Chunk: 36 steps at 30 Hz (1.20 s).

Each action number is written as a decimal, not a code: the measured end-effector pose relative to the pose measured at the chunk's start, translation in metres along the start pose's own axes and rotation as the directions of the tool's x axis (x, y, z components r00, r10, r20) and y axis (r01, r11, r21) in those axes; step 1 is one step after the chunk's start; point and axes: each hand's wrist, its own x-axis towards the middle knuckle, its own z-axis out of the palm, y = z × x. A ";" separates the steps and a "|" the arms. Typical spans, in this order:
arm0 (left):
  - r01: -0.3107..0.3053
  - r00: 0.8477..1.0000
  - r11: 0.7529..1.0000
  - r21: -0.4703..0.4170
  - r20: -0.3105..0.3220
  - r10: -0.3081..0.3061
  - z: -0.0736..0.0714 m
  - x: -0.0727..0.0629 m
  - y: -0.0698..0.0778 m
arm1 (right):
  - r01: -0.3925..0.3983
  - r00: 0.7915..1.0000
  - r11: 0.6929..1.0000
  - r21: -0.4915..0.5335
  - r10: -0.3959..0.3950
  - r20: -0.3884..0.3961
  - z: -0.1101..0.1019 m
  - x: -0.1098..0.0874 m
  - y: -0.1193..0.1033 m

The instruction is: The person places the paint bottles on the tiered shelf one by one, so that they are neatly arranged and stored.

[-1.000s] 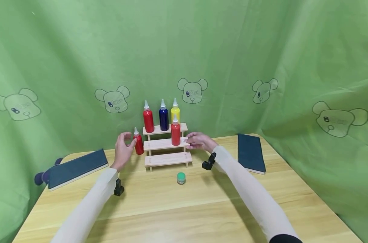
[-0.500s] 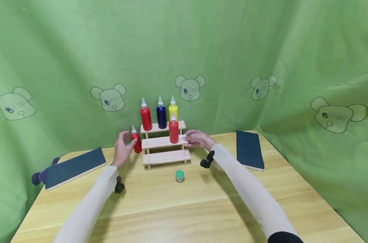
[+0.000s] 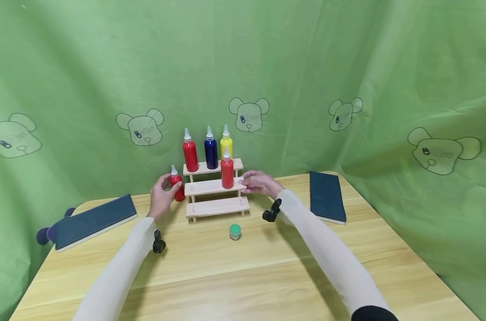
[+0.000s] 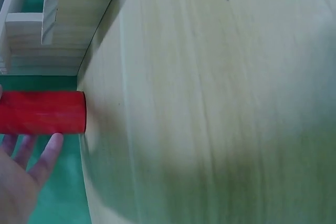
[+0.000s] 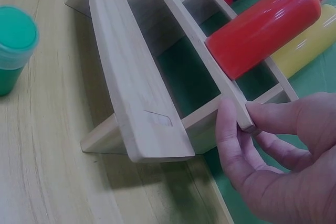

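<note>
My left hand (image 3: 161, 197) holds a small red squeeze bottle (image 3: 180, 192) with a white pointed cap, upright on the table beside the rack's left end. In the left wrist view, the fingers touch one side of this bottle (image 4: 42, 112) and a bit of thumb shows opposite. My right hand (image 3: 260, 183) pinches the right end of the middle shelf of a three-step wooden rack (image 3: 204, 187), thumb on one face and fingers on the other. Another red bottle (image 3: 227, 174) stands towards the right on that middle shelf.
A red bottle (image 3: 190, 156), a dark blue bottle (image 3: 211, 154) and a yellow bottle (image 3: 226, 143) stand on the top shelf. A green-lidded jar (image 3: 234, 232) sits before the rack. Dark notebooks lie left (image 3: 96, 222) and right (image 3: 327, 196). A green curtain (image 3: 291, 58) hangs behind.
The left hand has drawn in closer around the small red bottle, its thumb now on the bottle's front. The right hand keeps its grip on the shelf end. The head view has shifted slightly.
</note>
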 end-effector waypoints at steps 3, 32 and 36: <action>-0.007 1.000 1.000 0.002 0.003 0.007 -0.002 -0.001 -0.001 | -0.001 1.000 1.000 0.001 0.001 -0.002 0.001 0.000 0.000; -0.145 0.987 0.975 -0.169 -0.092 0.131 -0.023 -0.007 0.060 | -0.006 1.000 1.000 -0.006 0.006 0.015 -0.001 0.001 0.000; -0.159 0.987 0.969 -0.187 -0.034 0.155 -0.015 -0.011 0.072 | -0.007 1.000 1.000 -0.017 0.007 0.014 -0.001 0.002 0.000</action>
